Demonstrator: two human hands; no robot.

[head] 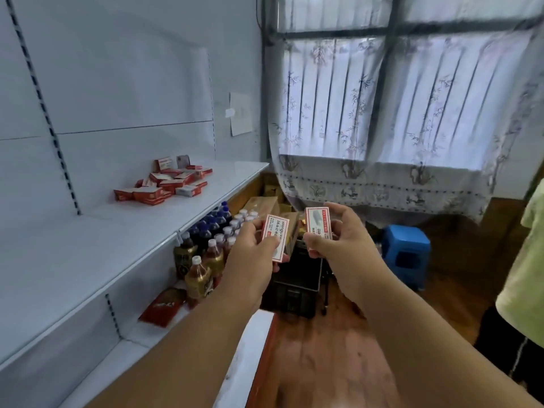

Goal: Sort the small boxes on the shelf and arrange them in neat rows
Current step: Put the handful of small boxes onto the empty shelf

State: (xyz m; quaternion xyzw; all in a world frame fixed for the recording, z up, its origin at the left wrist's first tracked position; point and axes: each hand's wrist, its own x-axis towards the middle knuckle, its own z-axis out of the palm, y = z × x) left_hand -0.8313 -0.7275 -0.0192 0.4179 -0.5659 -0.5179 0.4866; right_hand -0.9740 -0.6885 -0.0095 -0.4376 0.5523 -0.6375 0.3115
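Well out past the front lip of the white metal shelf (97, 248), over red-brown wooden floor (329, 348): both hands raised side by side, close but not touching. Left hand (253, 248) clamped on a small white box with red border and dark print (276, 237), thumb across its face, box tilted slightly. Right hand (335, 234) pinching a second small white red-edged box (318, 224) upright between thumb below and fingers above (a grey picture on its face, lettering too blurred to read).

Back on the shelf, near the rear wall: a loose heap of small red-and-white boxes (164, 184), some flat, some leaning, none in rows. Wide bare shelf surface between heap and near edge. Below the lip: dark capped drink bottles (206, 245) crowded on the lower tier. Beneath the hands: a black plastic crate (294, 287). Further right: a blue plastic stool (407, 251), then someone's pale green sleeve (527, 278) at the frame edge.
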